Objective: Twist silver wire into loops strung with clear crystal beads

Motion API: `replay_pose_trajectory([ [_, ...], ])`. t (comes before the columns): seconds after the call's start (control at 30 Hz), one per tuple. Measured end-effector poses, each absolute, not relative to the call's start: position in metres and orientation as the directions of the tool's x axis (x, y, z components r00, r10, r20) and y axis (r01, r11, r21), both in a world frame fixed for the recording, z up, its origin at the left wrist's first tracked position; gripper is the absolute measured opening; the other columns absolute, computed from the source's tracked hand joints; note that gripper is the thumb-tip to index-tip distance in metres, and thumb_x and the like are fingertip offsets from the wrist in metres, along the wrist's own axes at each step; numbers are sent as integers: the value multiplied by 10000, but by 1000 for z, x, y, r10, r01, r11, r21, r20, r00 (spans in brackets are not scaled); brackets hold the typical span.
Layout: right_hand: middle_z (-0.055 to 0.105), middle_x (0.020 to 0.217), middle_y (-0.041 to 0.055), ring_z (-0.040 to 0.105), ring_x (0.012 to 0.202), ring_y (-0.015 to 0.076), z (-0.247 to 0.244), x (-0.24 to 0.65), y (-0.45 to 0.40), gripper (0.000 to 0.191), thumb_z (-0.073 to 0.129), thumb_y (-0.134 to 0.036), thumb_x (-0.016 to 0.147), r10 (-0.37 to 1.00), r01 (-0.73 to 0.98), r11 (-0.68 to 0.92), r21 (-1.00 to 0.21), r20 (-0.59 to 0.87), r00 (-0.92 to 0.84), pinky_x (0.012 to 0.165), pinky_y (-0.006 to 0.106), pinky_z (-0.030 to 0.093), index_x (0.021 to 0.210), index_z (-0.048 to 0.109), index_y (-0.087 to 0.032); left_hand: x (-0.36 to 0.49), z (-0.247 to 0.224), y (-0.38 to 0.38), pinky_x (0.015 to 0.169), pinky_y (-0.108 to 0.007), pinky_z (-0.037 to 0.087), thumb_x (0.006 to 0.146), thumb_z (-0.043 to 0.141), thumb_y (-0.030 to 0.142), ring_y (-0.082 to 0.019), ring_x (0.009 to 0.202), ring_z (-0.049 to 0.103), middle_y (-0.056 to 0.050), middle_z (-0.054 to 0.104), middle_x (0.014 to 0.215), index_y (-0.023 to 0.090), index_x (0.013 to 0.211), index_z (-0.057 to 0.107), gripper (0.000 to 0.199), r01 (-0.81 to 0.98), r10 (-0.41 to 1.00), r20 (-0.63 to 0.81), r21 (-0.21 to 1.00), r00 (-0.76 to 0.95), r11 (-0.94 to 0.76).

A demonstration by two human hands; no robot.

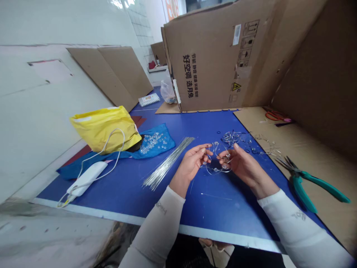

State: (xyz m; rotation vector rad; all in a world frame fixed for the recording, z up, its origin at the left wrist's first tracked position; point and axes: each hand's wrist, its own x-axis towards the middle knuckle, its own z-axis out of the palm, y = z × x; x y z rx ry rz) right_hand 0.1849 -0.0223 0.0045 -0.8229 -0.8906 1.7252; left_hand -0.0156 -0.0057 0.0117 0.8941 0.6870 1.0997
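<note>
A ring of thin silver wire with clear beads is held between both hands, above the blue tabletop. My left hand pinches its left side with thumb and fingers. On the right side, my right hand has its fingers curled against the wire, the thumb raised. Just behind the right hand lies a tangle of beaded wire pieces. To the left of my left hand is a bundle of straight silver wires. Clear loose beads rest on a blue cloth beyond the bundle.
Green-handled pliers lie open on cardboard at the right, with orange scissors farther back. A large cardboard box stands behind. At the left are a yellow bag and a white power strip with its cable.
</note>
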Motion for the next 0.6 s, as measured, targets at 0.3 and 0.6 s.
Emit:
replay_pose_trajectory([
  [0.3,749,840,38,682,772,166,6,186,-28,209,813,-421,783,949,-504,-237,-830,-88,-301,737,293,526,800,798,-213,-16,11,-5,680,-265,473,835,758,280,-92,645,591,-54,707,852,132,1087,745,292,-443,944,-11,881,330,166],
  [0.6,687,794,16,617,707,170,12,184,-29,386,852,-378,710,978,-467,-125,-875,-30,-205,710,340,500,1047,738,-228,-16,10,-5,671,-270,471,834,754,273,-84,631,565,-49,709,856,133,1094,740,296,-421,949,-15,894,313,153],
])
